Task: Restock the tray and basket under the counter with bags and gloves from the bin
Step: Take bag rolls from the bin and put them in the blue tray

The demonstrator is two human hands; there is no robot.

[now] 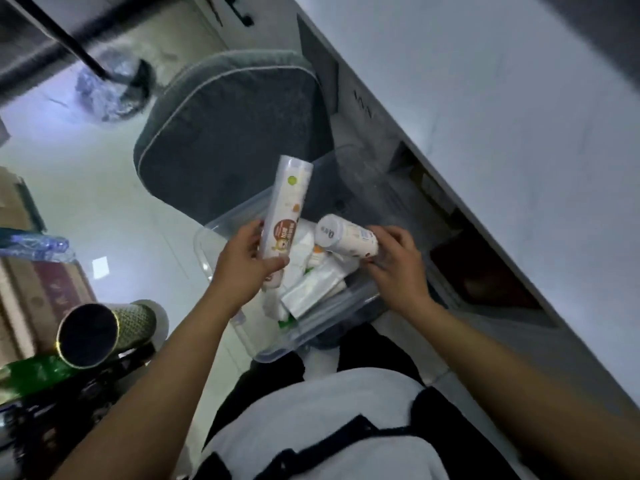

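Note:
A clear plastic bin (221,237) sits on the floor in front of me, holding several white packets (311,285) of bags or gloves. My left hand (242,268) grips the lower end of a long white roll of bags (285,209), held upright over the bin's left side. My right hand (398,268) holds a shorter white roll (346,239), lying sideways above the bin's contents. The open space under the counter (485,271) lies just right of the bin; what is inside is dark and hard to tell.
A grey cushioned seat (228,133) stands right behind the bin. The white counter (502,133) runs along the right. Cardboard boxes (41,289), a dark round tube (90,334) and a green bag crowd the left. A bagged object (110,88) sits on the pale floor.

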